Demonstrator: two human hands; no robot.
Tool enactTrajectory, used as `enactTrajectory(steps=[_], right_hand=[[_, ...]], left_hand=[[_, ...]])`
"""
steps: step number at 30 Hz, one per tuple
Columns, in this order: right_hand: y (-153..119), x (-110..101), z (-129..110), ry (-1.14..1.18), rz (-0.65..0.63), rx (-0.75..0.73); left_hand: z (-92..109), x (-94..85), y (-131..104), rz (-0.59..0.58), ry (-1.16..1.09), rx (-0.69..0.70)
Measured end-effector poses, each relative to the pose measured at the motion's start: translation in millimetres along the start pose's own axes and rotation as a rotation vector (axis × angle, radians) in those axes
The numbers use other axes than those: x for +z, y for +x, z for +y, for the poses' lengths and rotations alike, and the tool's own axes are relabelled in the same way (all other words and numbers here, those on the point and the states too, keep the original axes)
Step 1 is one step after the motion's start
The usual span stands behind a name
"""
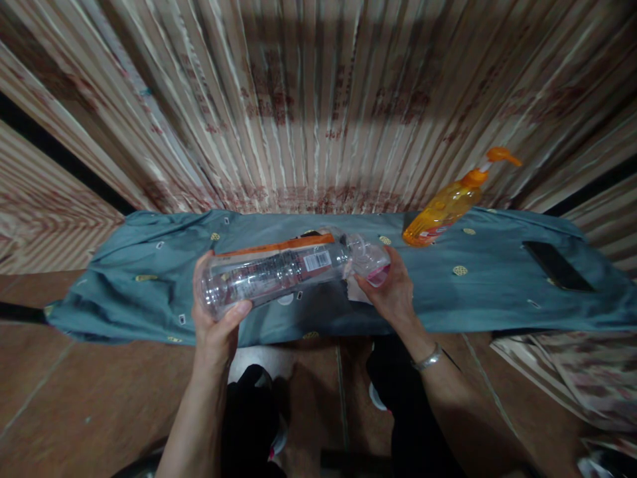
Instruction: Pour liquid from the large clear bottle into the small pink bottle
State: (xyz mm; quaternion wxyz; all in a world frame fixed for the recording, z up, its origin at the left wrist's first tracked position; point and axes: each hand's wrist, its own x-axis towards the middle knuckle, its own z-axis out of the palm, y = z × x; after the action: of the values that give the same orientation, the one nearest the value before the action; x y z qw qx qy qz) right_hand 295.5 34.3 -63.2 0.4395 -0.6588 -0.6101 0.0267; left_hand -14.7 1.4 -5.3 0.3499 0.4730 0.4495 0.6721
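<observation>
A clear plastic bottle with an orange label strip and a barcode lies sideways in the air above a blue-grey cloth. My left hand grips its base end. My right hand holds the neck end, where a pink cap shows between the fingers. A silver bracelet sits on my right wrist. A white scrap lies on the cloth under the bottle's neck.
An orange pump bottle stands tilted on the cloth at the back right. A black phone lies flat at the far right. Striped curtains hang behind. Brown floor tiles and my dark-clad legs are below.
</observation>
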Motion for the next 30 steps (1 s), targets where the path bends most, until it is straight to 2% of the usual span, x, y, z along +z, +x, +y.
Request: enactTrajectory(steps=[18, 30], right_hand=[[-0.5, 2.6, 2.8, 0.019, 0.038, -0.015], [0.0, 0.7, 1.4, 0.021, 0.004, 0.002]], left_hand=[[3.7, 0.3, -0.6, -0.002, 0.088, 0.011], [3.6, 2.2, 0.5, 0.004, 0.053, 0.018]])
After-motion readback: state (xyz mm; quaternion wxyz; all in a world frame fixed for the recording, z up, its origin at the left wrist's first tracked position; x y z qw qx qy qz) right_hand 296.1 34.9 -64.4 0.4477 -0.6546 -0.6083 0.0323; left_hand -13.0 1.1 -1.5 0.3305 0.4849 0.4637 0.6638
